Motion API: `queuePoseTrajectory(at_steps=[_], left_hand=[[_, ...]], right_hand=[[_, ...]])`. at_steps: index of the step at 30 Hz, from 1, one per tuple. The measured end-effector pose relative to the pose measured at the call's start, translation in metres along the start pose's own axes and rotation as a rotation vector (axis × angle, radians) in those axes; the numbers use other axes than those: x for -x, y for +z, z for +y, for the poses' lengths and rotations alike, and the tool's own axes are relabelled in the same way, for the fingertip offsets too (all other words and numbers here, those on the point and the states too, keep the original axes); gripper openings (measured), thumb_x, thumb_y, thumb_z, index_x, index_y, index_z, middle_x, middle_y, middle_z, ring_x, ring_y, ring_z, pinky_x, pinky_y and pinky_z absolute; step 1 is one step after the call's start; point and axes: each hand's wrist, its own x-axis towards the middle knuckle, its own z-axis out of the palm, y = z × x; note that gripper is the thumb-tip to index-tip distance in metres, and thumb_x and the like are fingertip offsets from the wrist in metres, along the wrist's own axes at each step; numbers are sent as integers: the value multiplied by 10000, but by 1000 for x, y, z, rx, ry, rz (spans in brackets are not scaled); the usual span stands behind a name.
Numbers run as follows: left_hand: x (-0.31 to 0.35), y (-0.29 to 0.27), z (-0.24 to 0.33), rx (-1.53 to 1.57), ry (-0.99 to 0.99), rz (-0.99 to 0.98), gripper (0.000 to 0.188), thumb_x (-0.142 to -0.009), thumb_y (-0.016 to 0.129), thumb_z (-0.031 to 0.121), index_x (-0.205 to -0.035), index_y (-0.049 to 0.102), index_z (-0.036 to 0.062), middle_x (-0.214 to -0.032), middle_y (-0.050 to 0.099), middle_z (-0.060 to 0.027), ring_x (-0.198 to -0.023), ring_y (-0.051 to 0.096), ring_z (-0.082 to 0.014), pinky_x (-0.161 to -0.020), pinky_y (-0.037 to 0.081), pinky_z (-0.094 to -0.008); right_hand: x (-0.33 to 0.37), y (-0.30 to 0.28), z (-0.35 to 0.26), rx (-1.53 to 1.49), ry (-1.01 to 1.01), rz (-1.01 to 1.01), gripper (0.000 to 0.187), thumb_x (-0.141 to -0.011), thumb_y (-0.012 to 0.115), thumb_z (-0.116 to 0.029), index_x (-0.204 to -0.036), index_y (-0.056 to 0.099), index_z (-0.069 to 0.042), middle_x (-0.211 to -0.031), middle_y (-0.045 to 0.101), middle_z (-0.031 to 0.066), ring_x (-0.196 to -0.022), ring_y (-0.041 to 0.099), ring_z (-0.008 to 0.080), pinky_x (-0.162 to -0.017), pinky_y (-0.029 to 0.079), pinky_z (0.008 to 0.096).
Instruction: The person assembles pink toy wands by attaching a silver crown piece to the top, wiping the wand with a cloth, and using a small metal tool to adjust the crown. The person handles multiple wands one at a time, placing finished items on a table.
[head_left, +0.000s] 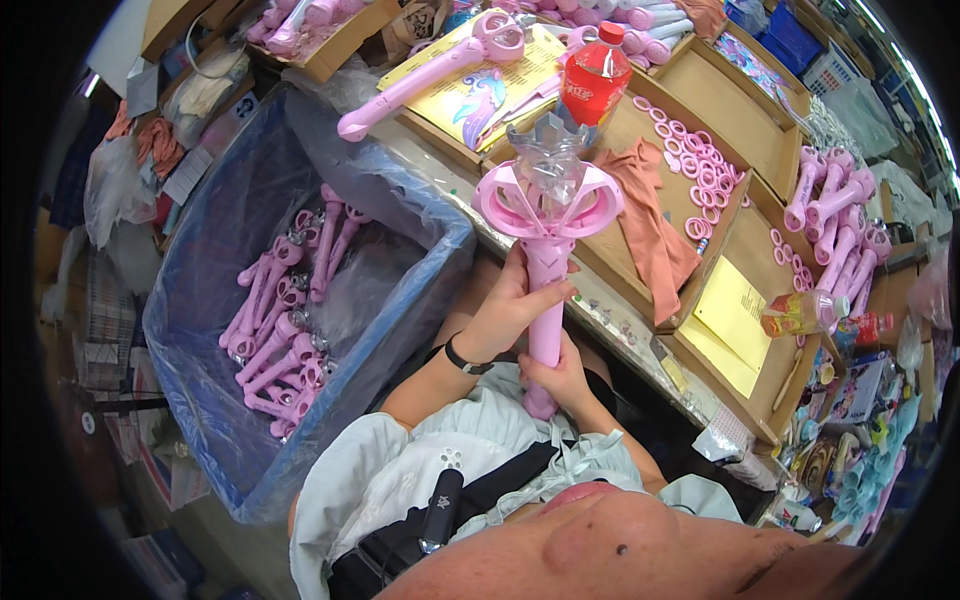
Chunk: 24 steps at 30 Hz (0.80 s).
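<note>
Upright in front of my body is a pink toy wand (547, 262) with open loops at its head and a clear crown piece (552, 150) on top. My left hand (510, 308) wraps round the upper handle, just below the loops. Lower down, my right hand (562, 380) is closed round the handle near its bottom end. Another pink wand (430, 85), without a clear crown, lies across a yellow printed sheet (515, 75) beyond my hands.
To the left, a blue-lined bin (455, 235) holds several wands (285, 340). On the bench are pink rings (700, 165), an orange cloth (650, 215), a red drink bottle (597, 78), yellow papers (725, 325) and cardboard trays (735, 95). More pink handles (840, 215) are piled at the right.
</note>
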Motion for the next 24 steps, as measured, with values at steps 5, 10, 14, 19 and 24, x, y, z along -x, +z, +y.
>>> queuePoseTrajectory(at_steps=[5,10,14,19,24], left_hand=[[1,1,-3,-85,87,57,578,-860,622,69,-1322,276,48,-1156,515,-95,-1045,533,-152,-879,453,-293],[3,-4,-4,5,50,17,578,-879,598,105,-1341,257,47,-1182,509,-124,-1026,554,-184,-870,476,-327],[3,-9,-7,63,122,-71,552,-909,544,183,-1361,252,56,-1210,512,-166,-1011,579,-225,-843,504,-363],[4,-12,-4,101,99,-236,703,-864,530,522,-1347,319,57,-1197,534,-181,-981,606,-248,-815,520,-369],[-8,-11,15,254,302,-159,880,-759,514,698,-1313,382,28,-1209,542,-131,-1015,587,-228,-882,488,-381]], right_hand=[[5,10,-4,362,-156,203,579,-756,707,-151,-1238,427,7,-1027,605,131,-893,608,196,-786,483,322],[10,11,-6,499,-183,229,598,-752,721,-176,-1239,425,5,-1027,615,141,-904,613,190,-803,479,321],[11,7,2,384,-159,192,600,-748,725,-170,-1242,427,-4,-987,628,129,-869,622,182,-786,483,310],[15,4,5,528,-285,223,598,-738,734,-163,-1239,443,-18,-978,633,122,-843,625,177,-769,487,311],[18,12,-7,595,-308,198,585,-743,732,-171,-1239,463,-18,-989,632,135,-859,625,195,-777,486,315]])
